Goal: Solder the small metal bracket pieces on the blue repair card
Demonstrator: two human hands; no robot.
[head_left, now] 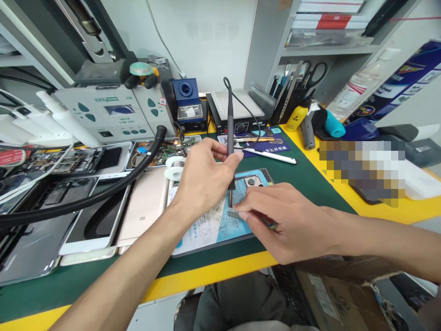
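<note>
the left hand (208, 177) grasps the black iron (230, 128) between thumb and fingers, holding it nearly upright with its cord looping off the top. the iron's lower end meets a small metal piece (234, 213) on the blue and white pad (206, 230). the right hand (285, 216) is partly closed, thumb and forefinger at the metal piece; the fingers hide part of it, so whether they grip or only steady it cannot be told.

the pad lies on the green mat (310, 179) with its yellow border. a small part with a round dark centre (253, 181) lies on the pad, just beyond the right hand. a wire reel (174, 168) is beside the left wrist. beyond the hands, a white-handled tool (272, 155) lies partly on a blue card (275, 142), in front of the hot plate (237, 105). to the left of the pad are a gold phone back (143, 207) and a white phone (94, 216), with a black hose (113, 197) arching over them.
</note>
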